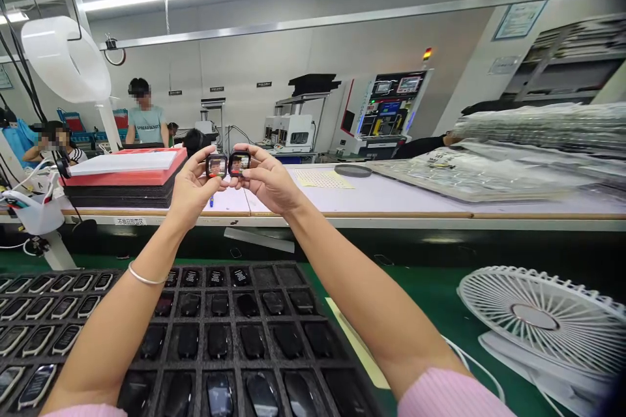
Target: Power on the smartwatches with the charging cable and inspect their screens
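Both my arms are raised in front of me. My left hand (190, 190) pinches a small square black part with a glossy face (216, 165), held up at eye level. My right hand (267, 177) pinches a second small black part (239, 163) right beside it, the two parts almost touching. Both glossy faces point at me and show reflections. A silver bangle (143, 277) sits on my left wrist. Below my arms lies a black foam tray (274, 305) whose cells hold several dark oblong parts.
A white desk fan (538, 322) lies face up at the lower right on the green belt (430, 303). Across the white bench (391, 199) stand a stack of black trays with a red top (124, 179), plastic-wrapped tray stacks (538, 127), machines and several people.
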`<state>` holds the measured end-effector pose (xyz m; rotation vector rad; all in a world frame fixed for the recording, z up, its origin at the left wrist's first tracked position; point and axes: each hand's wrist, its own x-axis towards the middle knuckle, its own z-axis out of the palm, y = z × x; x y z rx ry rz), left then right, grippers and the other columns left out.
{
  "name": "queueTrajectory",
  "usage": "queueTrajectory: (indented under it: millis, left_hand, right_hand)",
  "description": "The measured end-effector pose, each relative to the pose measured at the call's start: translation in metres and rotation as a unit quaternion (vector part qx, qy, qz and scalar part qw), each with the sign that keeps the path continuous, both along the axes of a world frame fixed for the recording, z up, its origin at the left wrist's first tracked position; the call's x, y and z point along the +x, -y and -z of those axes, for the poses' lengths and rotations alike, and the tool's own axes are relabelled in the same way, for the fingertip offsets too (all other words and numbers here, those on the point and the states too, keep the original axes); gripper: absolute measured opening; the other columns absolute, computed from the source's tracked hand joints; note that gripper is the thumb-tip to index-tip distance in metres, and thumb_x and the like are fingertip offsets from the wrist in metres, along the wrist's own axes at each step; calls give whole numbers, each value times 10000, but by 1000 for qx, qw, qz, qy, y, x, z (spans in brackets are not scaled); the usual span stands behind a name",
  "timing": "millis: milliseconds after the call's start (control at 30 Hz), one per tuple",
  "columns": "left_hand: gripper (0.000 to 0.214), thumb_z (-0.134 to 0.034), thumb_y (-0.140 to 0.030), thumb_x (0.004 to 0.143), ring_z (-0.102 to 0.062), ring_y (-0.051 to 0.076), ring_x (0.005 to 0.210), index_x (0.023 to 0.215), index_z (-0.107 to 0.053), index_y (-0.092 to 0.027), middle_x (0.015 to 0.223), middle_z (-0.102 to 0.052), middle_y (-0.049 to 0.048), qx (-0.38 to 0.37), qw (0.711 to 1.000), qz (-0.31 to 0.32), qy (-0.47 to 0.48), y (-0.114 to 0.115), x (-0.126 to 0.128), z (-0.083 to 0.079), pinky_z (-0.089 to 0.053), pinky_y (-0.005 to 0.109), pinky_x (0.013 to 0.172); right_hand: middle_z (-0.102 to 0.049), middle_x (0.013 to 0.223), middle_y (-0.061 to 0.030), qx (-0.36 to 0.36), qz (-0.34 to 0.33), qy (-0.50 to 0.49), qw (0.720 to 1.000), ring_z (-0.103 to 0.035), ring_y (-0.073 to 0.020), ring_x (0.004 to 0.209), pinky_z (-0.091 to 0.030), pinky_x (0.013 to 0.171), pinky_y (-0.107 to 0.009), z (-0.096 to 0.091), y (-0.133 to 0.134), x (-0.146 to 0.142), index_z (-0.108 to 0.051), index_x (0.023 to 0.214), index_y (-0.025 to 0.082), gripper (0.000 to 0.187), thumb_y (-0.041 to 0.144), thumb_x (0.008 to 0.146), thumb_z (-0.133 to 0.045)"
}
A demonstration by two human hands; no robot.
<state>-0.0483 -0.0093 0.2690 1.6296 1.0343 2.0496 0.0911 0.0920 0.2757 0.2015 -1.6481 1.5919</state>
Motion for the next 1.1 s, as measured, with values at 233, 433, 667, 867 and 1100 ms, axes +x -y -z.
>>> queueTrajectory:
  millis: [233, 433, 667, 867, 1100]
  left_hand:
    - [654, -741, -154, 655, -671, 105, 664, 1282, -561, -192, 921, -704, 12, 5, 1000, 10, 9, -1, 1, -11, -584, 225, 635]
    - [658, -733, -155, 662, -676, 100, 631, 1295, -556, -201, 956, -711, 23, 1, 1000, 5, -7, -3, 1, -18, -584, 229, 635]
    - [675, -743, -171, 667, -683, 109, 673, 1310, -541, -211, 958, -707, 21, 10, 1000, 5, -19, -8, -3, -19, -583, 230, 660]
    - [650, -743, -171, 660, -685, 115, 674, 1280, -562, -239, 963, -695, 17, 21, 999, -1, -29, -5, -1, -15, -568, 234, 668]
    - [579, -780, -223, 662, -650, 113, 648, 1211, -597, -241, 900, -666, 3, 24, 999, -12, -24, 3, 6, -10, -553, 245, 650]
  right_hand:
    - [-662, 897, 38, 31, 12, -1, 999, -650, -116, 679, -537, 671, -293, -9, 4, 5, -533, 1171, 231, 513, 133, 681, -646]
    - [-645, 898, 35, 52, 21, -5, 998, -651, -119, 693, -544, 694, -306, -14, 3, 7, -520, 1185, 229, 522, 145, 684, -642]
    - [-622, 904, 43, 66, 35, -17, 997, -646, -106, 674, -542, 678, -295, -18, 4, 5, -523, 1171, 225, 528, 133, 661, -623]
    - [-627, 923, 34, 85, 45, -5, 995, -649, -106, 684, -553, 702, -304, -15, 7, 8, -527, 1180, 224, 523, 127, 673, -611]
    - [-647, 947, 13, 91, 47, 3, 995, -648, -120, 703, -559, 704, -301, -10, 11, 12, -531, 1189, 227, 503, 176, 709, -669]
